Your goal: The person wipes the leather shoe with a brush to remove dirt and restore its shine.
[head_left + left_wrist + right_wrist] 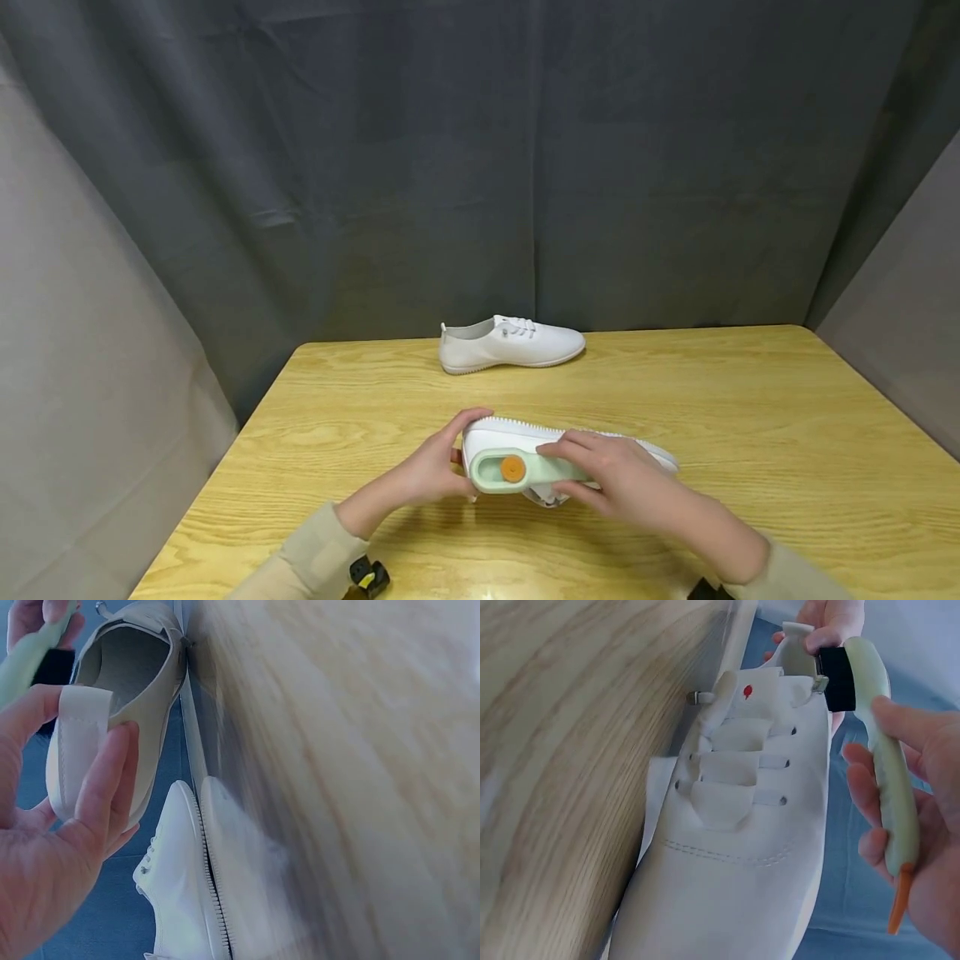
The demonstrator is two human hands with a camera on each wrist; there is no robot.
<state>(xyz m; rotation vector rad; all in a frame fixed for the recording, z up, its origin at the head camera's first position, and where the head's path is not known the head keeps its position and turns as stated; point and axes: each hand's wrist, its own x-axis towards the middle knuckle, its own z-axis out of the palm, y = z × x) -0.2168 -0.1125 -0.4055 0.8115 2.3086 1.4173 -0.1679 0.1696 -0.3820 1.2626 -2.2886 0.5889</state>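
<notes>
The person's left hand (429,473) is clamping its grip round the heel of a white shoe (498,437), which is lying tipped on its side, toe pointing toward the right edge of the worktop (750,417) and sole turning toward the far edge. This shoe is staying in the front part of the worktop, about midway between the left and right edges; whether it is touching the wood or hovering just over it, I cannot tell. The right hand (618,475) is closing its grip on the handle of a pale green brush (543,469), whose head, carrying an orange disc (513,468), is reaching left to the heel end. The dark bristles (835,679) are facing the shoe's side by the collar and seem to be touching it; an orange loop (900,900) is hanging from the handle's other end. A second white shoe (525,348) is standing upright just inside the far edge, a little left of its middle, toe also pointing right. Wood is showing in a strip between the two shoes and is stretching widely from the standing shoe to both rounded far corners. Past the held shoe's toe, more wood is running out to the right edge. Behind the far edge, a dark curtain (450,167) is hanging.
</notes>
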